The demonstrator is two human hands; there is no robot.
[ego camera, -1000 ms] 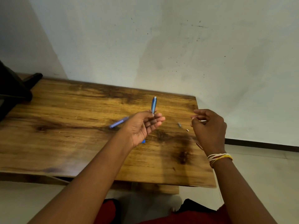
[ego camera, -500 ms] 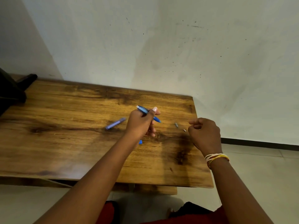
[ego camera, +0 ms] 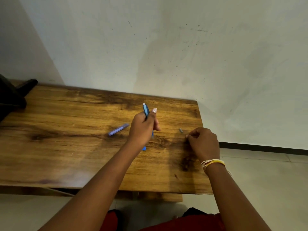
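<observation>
My left hand (ego camera: 143, 127) grips a blue pen barrel (ego camera: 145, 110) over the middle of the wooden table (ego camera: 66, 147); the barrel stands nearly upright, its top end above my thumb. My right hand (ego camera: 204, 143) is down at the table's right side, fingertips curled and pinched together on the wood; whether a part sits between them is hidden. A small grey metal piece (ego camera: 180, 130) lies just left of those fingertips. A purple-blue pen cap (ego camera: 118, 129) lies on the table left of my left hand. A small blue piece (ego camera: 144, 148) shows under my left wrist.
A black object (ego camera: 11, 95) stands at the table's far left corner. The table's back edge meets a grey-white wall (ego camera: 166, 55). Its right edge (ego camera: 202, 130) borders tiled floor (ego camera: 266, 180). My red clothing shows at the bottom.
My left hand turned the blue barrel from lying sideways to nearly upright. My right hand dropped to the table surface near the small metal piece. The camera view shifted slightly.
</observation>
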